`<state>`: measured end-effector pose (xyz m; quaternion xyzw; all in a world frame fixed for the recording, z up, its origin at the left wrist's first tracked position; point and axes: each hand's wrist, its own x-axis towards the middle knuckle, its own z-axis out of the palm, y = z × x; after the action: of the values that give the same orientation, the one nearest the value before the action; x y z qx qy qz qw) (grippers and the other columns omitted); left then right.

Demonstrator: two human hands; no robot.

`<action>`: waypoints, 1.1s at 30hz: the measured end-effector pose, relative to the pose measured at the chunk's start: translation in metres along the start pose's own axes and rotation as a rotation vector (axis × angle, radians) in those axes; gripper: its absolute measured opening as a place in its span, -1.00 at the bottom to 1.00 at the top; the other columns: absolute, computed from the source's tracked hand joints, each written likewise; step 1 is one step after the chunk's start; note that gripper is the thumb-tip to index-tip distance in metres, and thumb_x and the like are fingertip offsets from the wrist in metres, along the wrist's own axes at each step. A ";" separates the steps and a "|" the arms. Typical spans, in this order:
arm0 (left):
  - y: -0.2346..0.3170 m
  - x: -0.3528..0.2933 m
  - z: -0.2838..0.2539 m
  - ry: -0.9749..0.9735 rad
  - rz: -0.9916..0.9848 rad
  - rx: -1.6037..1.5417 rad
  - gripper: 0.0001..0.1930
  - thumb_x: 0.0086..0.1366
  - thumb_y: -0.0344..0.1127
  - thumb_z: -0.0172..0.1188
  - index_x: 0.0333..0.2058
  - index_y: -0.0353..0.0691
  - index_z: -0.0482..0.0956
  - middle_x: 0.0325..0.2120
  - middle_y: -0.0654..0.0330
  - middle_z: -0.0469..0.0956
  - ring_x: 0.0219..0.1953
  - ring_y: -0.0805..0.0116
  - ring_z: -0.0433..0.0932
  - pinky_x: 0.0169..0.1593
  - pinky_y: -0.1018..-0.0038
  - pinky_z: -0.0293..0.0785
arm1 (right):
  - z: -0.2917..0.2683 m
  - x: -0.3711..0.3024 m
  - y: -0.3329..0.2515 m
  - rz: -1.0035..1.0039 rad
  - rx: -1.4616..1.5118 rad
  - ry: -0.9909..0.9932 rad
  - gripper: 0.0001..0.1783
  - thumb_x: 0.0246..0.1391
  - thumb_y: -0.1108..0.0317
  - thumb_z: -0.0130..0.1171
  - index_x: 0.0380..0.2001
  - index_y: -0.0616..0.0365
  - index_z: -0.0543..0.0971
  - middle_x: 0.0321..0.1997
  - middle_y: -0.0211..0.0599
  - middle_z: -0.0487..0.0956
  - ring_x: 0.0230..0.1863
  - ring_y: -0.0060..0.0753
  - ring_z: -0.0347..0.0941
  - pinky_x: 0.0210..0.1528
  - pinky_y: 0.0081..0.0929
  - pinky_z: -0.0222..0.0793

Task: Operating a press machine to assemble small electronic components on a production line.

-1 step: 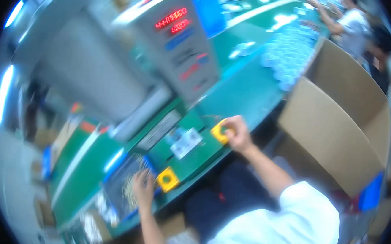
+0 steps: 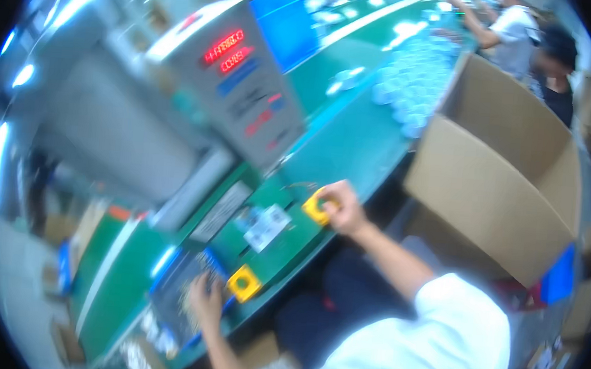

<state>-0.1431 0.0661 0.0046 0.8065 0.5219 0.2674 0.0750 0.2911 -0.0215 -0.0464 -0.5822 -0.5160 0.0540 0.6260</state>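
Yellow block (image 2: 312, 211) pinched in right hand (image 2: 343, 208); left hand (image 2: 206, 302) over tray (image 2: 170, 291), grip unclear; barely any change, seemingly same step.

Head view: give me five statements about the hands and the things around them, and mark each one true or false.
1. The right hand has its fingers on a yellow block. True.
2. The left hand grips a second yellow block. False: that block lies to the hand's right, ungripped; the hand is at a blue-rimmed tray.
3. The cardboard box on the right is open at the top. True.
4. The display on the grey machine is dark. False: it is lit in red.
5. Both yellow blocks are solid, without holes. False: each has a round hole.
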 end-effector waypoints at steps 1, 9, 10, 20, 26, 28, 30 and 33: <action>-0.015 -0.004 -0.009 -0.103 -0.064 -0.009 -0.65 0.22 -0.32 0.39 -0.04 -0.32 0.68 -0.09 -0.06 0.64 -0.02 -0.06 0.60 0.10 0.13 0.51 | 0.003 0.004 -0.004 -0.006 0.013 -0.037 -0.80 0.05 0.43 0.19 -0.22 0.18 0.64 -0.04 -0.10 0.58 0.01 -0.08 0.50 0.14 -0.24 0.45; -0.037 0.008 -0.030 -0.396 -0.162 -0.058 -0.88 0.31 -0.41 0.28 -0.24 -0.33 0.63 -0.34 -0.05 0.62 -0.27 -0.01 0.60 -0.08 0.20 0.51 | -0.014 0.008 -0.006 -0.028 0.042 0.015 -0.79 0.12 0.37 0.25 -0.17 0.14 0.69 -0.11 -0.17 0.65 0.02 -0.12 0.51 0.10 -0.24 0.46; -0.044 0.006 -0.023 -0.323 -0.090 -0.028 -0.88 0.33 -0.41 0.26 -0.25 -0.35 0.62 -0.34 -0.07 0.61 -0.28 0.00 0.62 -0.12 0.19 0.51 | -0.014 0.009 -0.008 -0.019 0.061 0.011 -0.80 0.12 0.40 0.21 -0.19 0.15 0.68 -0.11 -0.15 0.65 0.05 -0.12 0.50 0.12 -0.25 0.45; -0.047 -0.004 -0.006 -0.044 -0.049 -0.133 -0.91 0.35 -0.45 0.24 -0.25 -0.36 0.63 -0.37 -0.01 0.61 -0.31 0.08 0.61 -0.17 0.27 0.51 | -0.020 0.020 -0.005 -0.158 -0.176 -0.066 -0.78 0.02 0.41 0.24 -0.25 0.23 0.67 -0.12 -0.14 0.68 0.05 -0.09 0.54 0.07 -0.22 0.49; -0.028 -0.011 -0.020 -0.032 -0.155 -0.114 -0.92 0.31 -0.44 0.30 -0.27 -0.33 0.66 -0.37 0.01 0.63 -0.30 0.09 0.61 -0.17 0.28 0.51 | 0.001 0.054 -0.080 -0.321 -0.210 -0.132 -0.61 -0.03 0.36 0.36 -0.09 0.25 0.63 -0.03 -0.11 0.66 0.12 -0.05 0.52 0.13 -0.20 0.47; -0.032 -0.013 -0.020 -0.013 -0.159 -0.118 -0.91 0.31 -0.45 0.30 -0.25 -0.33 0.67 -0.35 0.03 0.64 -0.31 0.19 0.62 -0.17 0.33 0.52 | 0.023 0.052 -0.105 -0.229 -0.019 -0.216 -0.41 -0.04 0.26 0.45 0.07 0.26 0.56 0.10 -0.04 0.60 0.18 0.00 0.48 0.19 -0.19 0.43; -0.033 -0.014 -0.018 0.002 -0.131 -0.113 -0.92 0.30 -0.46 0.30 -0.26 -0.33 0.66 -0.36 0.03 0.64 -0.31 0.13 0.61 -0.17 0.31 0.51 | 0.036 0.045 -0.118 -0.201 -0.017 -0.222 -0.37 -0.03 0.24 0.46 0.10 0.26 0.54 0.13 -0.03 0.58 0.19 0.01 0.47 0.21 -0.18 0.42; -0.032 -0.011 -0.016 0.027 -0.073 -0.102 -0.94 0.28 -0.47 0.32 -0.30 -0.32 0.65 -0.38 0.02 0.62 -0.31 0.02 0.59 -0.18 0.27 0.49 | 0.055 0.043 -0.126 -0.141 -0.013 -0.231 -0.29 -0.02 0.20 0.49 0.16 0.27 0.50 0.17 -0.01 0.55 0.22 0.02 0.45 0.24 -0.18 0.40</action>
<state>-0.1803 0.0678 0.0009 0.7784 0.5377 0.3015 0.1188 0.2051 0.0044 0.0655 -0.5382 -0.6247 0.0732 0.5610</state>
